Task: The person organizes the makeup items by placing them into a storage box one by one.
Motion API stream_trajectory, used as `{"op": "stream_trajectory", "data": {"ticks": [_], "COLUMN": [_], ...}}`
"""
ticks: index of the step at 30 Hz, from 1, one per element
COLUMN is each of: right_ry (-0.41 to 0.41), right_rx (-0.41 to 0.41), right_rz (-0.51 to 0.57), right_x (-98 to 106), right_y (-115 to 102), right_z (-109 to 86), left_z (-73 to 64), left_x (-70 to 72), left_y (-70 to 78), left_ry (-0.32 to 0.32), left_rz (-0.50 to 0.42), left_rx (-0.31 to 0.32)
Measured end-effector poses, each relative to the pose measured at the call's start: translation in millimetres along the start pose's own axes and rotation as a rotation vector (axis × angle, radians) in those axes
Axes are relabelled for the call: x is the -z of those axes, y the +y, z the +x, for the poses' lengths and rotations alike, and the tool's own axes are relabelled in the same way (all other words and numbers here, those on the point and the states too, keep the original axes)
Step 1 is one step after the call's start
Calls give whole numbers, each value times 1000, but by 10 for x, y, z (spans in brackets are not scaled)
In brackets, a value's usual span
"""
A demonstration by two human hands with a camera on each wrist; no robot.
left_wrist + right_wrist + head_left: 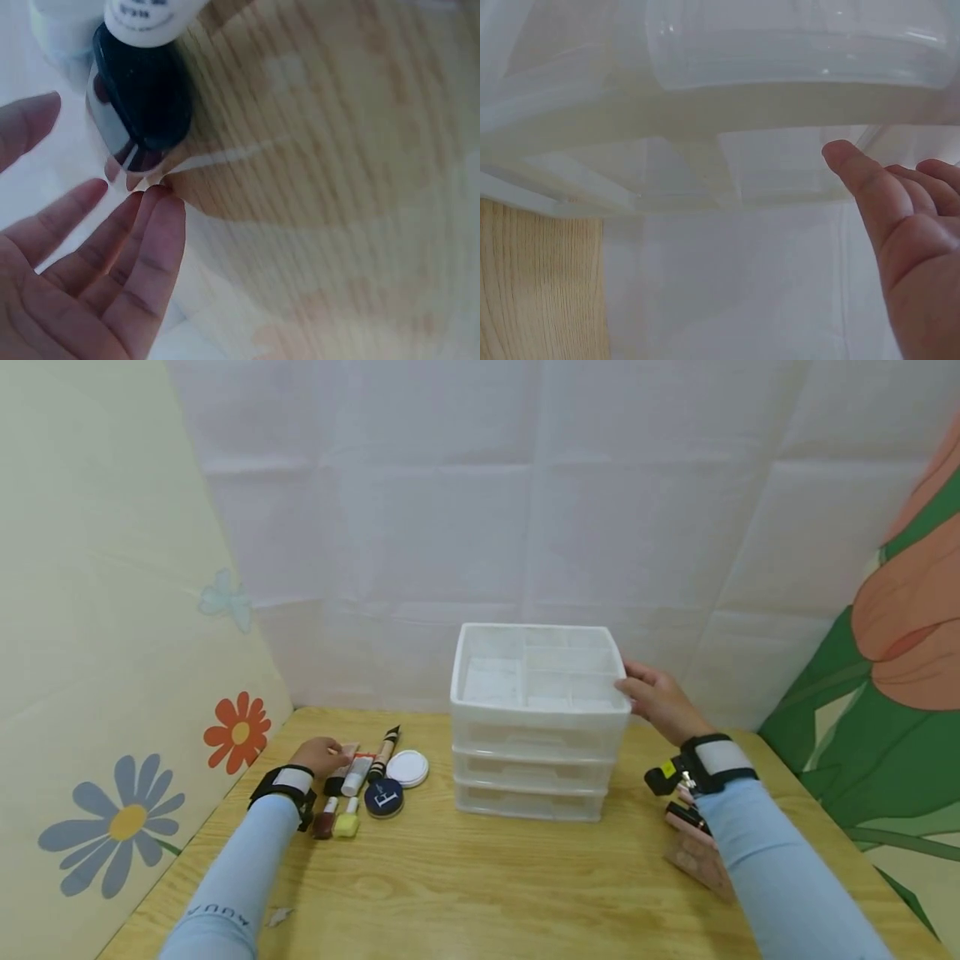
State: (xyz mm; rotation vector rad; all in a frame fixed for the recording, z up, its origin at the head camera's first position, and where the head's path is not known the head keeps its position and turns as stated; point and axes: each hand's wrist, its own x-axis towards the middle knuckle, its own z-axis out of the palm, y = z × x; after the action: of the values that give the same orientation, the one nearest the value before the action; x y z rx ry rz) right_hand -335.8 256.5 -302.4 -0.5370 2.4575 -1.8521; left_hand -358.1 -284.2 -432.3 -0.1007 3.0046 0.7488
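Note:
In the head view my left hand point(318, 757) is at the far left of the cosmetics, beside a bottle with a black cap point(335, 786). The left wrist view shows the fingertips of the left hand point(97, 262) nearly straight at the bottle's end, its black cap point(146, 94) above them; the thumb stays apart. A white tube point(357, 775) lies alongside. My right hand point(662, 697) rests at the right side of a white plastic drawer organizer point(536, 733). Seen from the right wrist, the thumb of the right hand point(911, 240) is extended against the organizer's frame point(795, 105).
Near the left hand lie a beige tube with black ends point(384, 754), a white round compact point(407, 768), a navy compact point(384, 798), and dark red point(324, 824) and yellow point(347, 824) small bottles. A pinkish flat case point(697, 864) and other cosmetics lie partly under the right forearm.

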Motion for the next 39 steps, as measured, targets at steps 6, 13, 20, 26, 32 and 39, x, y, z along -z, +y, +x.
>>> {"op": "stream_trajectory", "data": {"ticks": [6, 13, 20, 26, 32, 39], "right_ry": [-3, -23, -15, -2, -19, -15], "right_rx": [-8, -14, -11, -28, -28, -24], "right_rz": [1, -13, -15, -43, -39, -59], "right_x": [-22, -37, -68, -97, -141, -149], "right_y": [-19, -33, -17, -20, 3, 37], "right_z": [-18, -65, -39, 20, 66, 76], "left_z": [7, -2, -3, 24, -4, -22], "left_x": [7, -16, -21, -10, 28, 241], "left_y": [87, 110, 67, 17, -45, -54], "left_ry": [-10, 20, 52, 64, 37, 110], "left_rz": [32, 85, 130, 165, 114, 118], "left_rx": [90, 62, 13, -3, 25, -30]}}
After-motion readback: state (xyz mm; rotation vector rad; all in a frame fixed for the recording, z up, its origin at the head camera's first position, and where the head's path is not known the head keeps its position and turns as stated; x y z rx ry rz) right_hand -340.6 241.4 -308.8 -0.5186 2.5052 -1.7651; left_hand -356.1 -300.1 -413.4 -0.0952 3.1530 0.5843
